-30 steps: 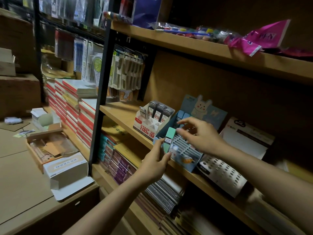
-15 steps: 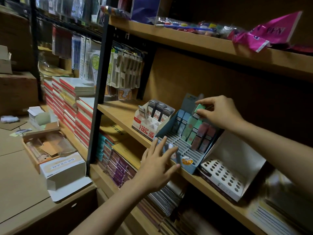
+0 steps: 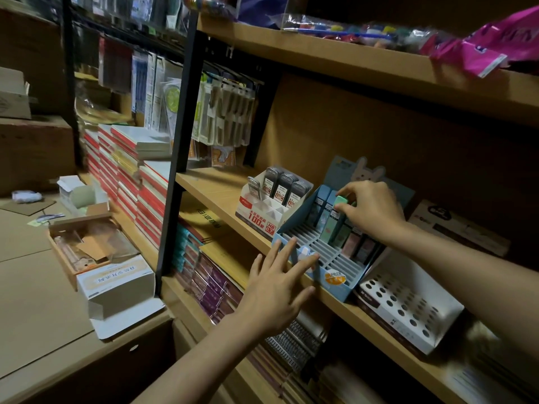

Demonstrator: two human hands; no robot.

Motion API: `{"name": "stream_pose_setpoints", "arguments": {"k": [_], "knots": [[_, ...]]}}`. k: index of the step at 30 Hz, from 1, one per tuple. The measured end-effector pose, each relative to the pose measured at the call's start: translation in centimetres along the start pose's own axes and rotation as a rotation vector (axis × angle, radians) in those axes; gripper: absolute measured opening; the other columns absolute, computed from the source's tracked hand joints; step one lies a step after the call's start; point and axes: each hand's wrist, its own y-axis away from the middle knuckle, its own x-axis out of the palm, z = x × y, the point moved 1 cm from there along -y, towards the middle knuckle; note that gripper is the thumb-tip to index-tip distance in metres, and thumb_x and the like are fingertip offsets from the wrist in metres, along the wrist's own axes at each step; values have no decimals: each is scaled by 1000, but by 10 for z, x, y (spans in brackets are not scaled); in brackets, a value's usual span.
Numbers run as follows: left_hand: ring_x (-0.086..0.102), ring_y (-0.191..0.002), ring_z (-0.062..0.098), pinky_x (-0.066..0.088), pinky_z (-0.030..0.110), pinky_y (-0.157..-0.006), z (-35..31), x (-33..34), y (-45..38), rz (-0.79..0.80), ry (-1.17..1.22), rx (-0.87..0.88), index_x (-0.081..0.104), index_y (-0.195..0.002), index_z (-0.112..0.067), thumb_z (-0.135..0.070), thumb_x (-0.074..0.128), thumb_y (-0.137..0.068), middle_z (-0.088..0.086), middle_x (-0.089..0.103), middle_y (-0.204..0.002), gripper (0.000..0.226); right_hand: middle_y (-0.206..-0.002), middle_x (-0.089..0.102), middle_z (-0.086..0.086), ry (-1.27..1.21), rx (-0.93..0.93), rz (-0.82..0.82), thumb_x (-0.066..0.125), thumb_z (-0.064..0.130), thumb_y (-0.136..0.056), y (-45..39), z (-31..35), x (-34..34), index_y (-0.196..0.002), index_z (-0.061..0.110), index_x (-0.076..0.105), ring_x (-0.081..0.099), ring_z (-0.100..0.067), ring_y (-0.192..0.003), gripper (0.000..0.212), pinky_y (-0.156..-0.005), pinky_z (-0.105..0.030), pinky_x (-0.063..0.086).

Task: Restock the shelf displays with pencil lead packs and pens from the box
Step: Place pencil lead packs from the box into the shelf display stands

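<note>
A blue slotted display box stands on the middle wooden shelf, with several pastel lead packs in its back rows. My right hand pinches the top of a green lead pack standing in a back slot. My left hand has its fingers spread and straight, touching the display's front left corner. A white and red display to the left holds three dark lead packs. An open cardboard box of stock lies on the left counter.
A white pen holder with round holes stands right of the blue display. A white carton lies beside the stock box. Stacked notebooks fill the left shelves, hanging packs are behind, and pink bags lie on the upper shelf.
My right hand took the green pack from my left hand and carried it to the back rows, now lowering it into a slot. My left hand opened against the display's front.
</note>
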Motion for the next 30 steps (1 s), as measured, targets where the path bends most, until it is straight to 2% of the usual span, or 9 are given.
{"name": "stream_pose_setpoints", "arguments": {"k": [8, 12, 15, 17, 19, 21, 23, 26, 30], "knots": [[-22, -146, 16, -3, 51, -120, 0, 1, -1, 29, -5, 22, -3, -145, -58, -55, 39, -96, -13, -25, -157, 64, -113, 59, -9, 154, -18, -64, 75, 34, -82, 10, 4, 8, -118, 17, 70, 57, -30, -105, 40, -85, -40, 50], [-18, -147, 14, 3, 43, -120, -2, -12, 6, -44, 47, 69, 3, -147, -54, -49, 47, -96, -12, -22, -159, 68, -124, 48, -9, 50, -28, -118, 71, 36, -86, 19, 7, 4, -138, 18, 53, 56, -27, -107, 58, -88, -40, 53], [14, -145, 11, 22, 30, -115, -1, -24, 18, -262, 135, 114, 30, -143, -41, -37, 57, -92, -8, 14, -159, 57, -111, 45, 3, -242, -51, -267, 66, 28, -90, 41, 18, -2, -128, 20, 58, 52, -13, -90, 41, -79, -35, 54], [38, -127, 2, 37, 17, -102, 1, -29, 31, -315, 227, 65, 49, -128, -35, -37, 55, -93, -12, 44, -137, 36, -106, 48, 7, -395, -75, -310, 66, 25, -89, 65, 33, 2, -119, 22, 61, 52, -8, -87, 30, -80, -29, 51], [53, -102, -4, 46, 14, -83, 10, -27, 50, -220, 313, -42, 56, -112, -34, -37, 55, -93, -18, 57, -109, 19, -104, 54, 7, -523, -134, -291, 66, 23, -89, 98, 51, 13, -110, 22, 62, 52, 1, -84, 22, -76, -11, 46], [58, -87, -6, 47, 11, -72, 24, -21, 78, -21, 345, -150, 58, -105, -34, -32, 59, -93, -17, 60, -94, 12, -100, 57, 10, -610, -196, -194, 66, 22, -89, 137, 69, 32, -103, 24, 63, 55, 5, -86, 15, -71, -5, 44], [60, -84, -3, 46, 10, -70, 42, -10, 113, 181, 303, -259, 63, -104, -27, -27, 64, -91, -14, 63, -93, 13, -94, 59, 11, -638, -255, -20, 66, 23, -89, 175, 83, 58, -96, 23, 65, 57, 1, -85, 7, -72, -12, 48], [59, -86, 5, 42, 12, -71, 67, 18, 175, 352, 201, -495, 68, -105, -17, -26, 67, -89, -2, 68, -103, 18, -91, 60, 12, -556, -350, 354, 66, 22, -88, 229, 98, 102, -95, 23, 69, 58, -2, -84, 8, -72, -15, 47], [64, -99, 16, 50, 25, -80, 92, 63, 253, 524, 178, -821, 67, -109, -16, -26, 66, -90, 4, 68, -112, 21, -96, 64, 8, -384, -451, 734, 65, 24, -87, 281, 110, 161, -100, 25, 71, 62, -8, -89, 14, -77, -21, 52]]}}
